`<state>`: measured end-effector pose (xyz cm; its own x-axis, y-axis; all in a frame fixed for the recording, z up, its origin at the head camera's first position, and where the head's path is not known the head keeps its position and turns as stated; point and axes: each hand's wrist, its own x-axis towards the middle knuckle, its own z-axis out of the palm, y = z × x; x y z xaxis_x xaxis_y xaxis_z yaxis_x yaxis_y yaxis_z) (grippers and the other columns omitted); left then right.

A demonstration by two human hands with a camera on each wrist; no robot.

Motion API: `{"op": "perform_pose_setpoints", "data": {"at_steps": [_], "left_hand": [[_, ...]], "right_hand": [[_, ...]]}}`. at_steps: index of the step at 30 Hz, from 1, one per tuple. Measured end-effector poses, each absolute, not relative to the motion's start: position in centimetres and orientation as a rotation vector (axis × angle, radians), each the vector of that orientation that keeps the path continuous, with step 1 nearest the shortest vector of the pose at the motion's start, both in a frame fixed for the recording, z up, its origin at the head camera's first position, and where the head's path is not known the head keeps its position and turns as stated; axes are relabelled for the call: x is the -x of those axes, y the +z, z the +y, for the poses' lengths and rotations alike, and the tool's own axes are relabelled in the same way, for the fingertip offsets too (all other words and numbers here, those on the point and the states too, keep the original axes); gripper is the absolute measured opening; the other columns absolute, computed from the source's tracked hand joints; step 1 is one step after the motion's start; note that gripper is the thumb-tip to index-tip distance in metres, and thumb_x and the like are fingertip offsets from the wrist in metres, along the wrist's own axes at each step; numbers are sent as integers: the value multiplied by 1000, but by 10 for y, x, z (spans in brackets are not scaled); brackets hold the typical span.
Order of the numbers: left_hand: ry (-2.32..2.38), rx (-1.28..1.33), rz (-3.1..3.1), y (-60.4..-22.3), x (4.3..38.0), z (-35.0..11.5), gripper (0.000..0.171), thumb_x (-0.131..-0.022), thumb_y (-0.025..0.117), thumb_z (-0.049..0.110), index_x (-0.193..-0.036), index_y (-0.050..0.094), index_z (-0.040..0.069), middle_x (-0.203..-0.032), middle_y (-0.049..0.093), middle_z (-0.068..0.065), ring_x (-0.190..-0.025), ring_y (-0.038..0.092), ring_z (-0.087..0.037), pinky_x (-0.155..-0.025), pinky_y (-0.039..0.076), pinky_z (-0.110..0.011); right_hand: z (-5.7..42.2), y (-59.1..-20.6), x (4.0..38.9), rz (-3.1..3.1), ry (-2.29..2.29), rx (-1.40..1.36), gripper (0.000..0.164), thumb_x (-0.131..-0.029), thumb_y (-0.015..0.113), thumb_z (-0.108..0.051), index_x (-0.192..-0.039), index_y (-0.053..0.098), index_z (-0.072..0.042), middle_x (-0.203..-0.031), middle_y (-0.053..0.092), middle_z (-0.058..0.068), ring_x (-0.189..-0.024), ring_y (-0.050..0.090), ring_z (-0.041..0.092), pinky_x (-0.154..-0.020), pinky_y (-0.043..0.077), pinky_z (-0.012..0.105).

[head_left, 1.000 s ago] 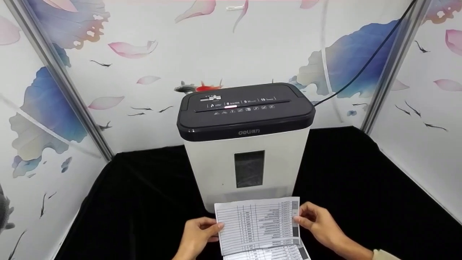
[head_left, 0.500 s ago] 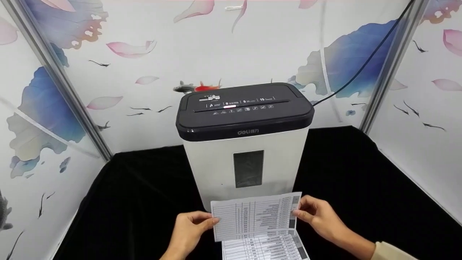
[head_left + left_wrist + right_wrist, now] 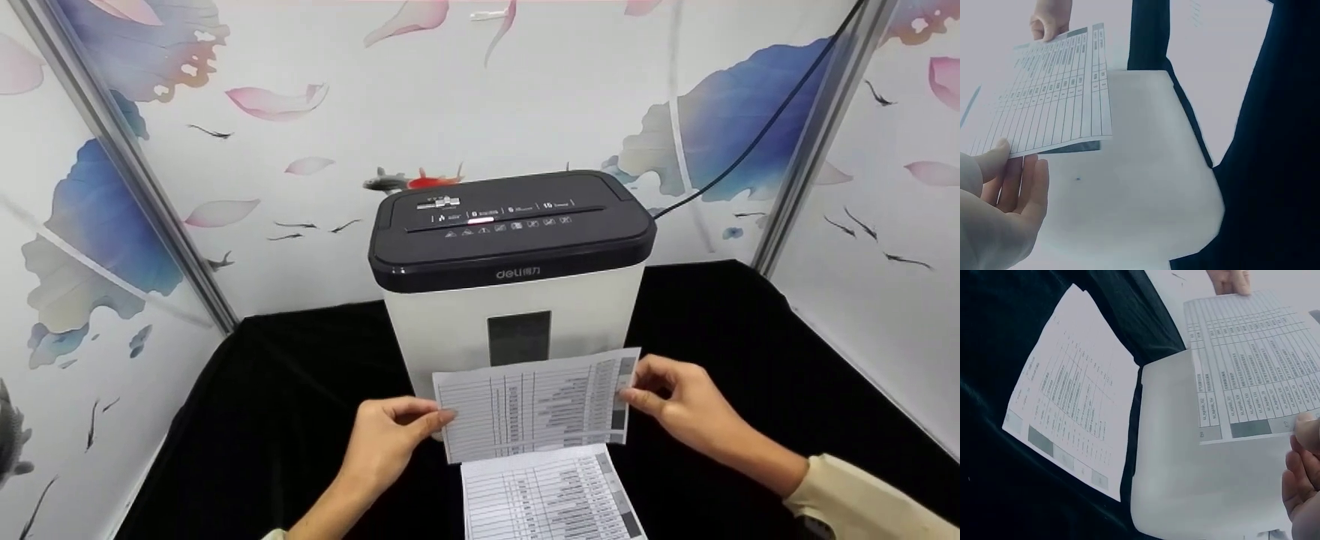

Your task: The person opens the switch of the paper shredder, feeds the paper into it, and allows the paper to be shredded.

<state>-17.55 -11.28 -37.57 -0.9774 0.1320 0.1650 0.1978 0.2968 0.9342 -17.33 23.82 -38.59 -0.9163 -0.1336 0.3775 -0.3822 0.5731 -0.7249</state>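
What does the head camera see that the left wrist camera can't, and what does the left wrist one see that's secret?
Only the head view: the red fish on the wall, the word deli on the machine.

Only the left wrist view: a tiny dark dot on the machine's front; the printed sheet hides it from the head camera.

Both: the left hand and right hand holding that sheet, the machine, and the black cloth.

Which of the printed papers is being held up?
The upper sheet, pinched at its side edges by the left hand and right hand; the other papers lie on the black cloth.
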Motion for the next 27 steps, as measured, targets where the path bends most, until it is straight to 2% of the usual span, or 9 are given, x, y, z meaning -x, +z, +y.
{"op": "perform_pose_setpoints", "data": {"at_steps": [9, 16, 22, 27], "left_hand": [[-1691, 357, -2496, -344, 182, -112, 19, -70, 78, 28, -79, 73, 12, -76, 71, -3, -68, 62, -8, -63, 52, -19], [-1641, 343, -2440, -312, 184, -115, 8, -71, 78, 20, -75, 73, 15, -73, 70, 0, -65, 60, -8, -60, 50, -19], [-1641, 374, -2426, -301, 189, -114, 7, -72, 78, 19, -75, 74, 14, -70, 70, 0, -66, 63, -9, -62, 52, -20], [-1654, 387, -2417, -293, 191, -115, 9, -71, 78, 20, -75, 74, 13, -70, 70, -1, -67, 65, -11, -64, 53, -21]], "right_hand": [[239, -356, 178, -2477, 1167, -445, 18, -76, 74, -18, -70, 58, -24, -67, 57, -8, -62, 52, 10, -56, 44, 21], [219, -307, 167, -2430, 1116, -446, 18, -75, 73, -7, -68, 58, -14, -67, 55, -2, -62, 49, 10, -57, 41, 20], [229, -302, 180, -2424, 1076, -424, 18, -75, 75, -10, -68, 60, -17, -67, 56, -4, -62, 49, 9, -56, 40, 20], [237, -297, 189, -2398, 1059, -469, 13, -76, 75, -20, -72, 62, -20, -72, 61, -4, -63, 50, 9, -55, 40, 19]]}}
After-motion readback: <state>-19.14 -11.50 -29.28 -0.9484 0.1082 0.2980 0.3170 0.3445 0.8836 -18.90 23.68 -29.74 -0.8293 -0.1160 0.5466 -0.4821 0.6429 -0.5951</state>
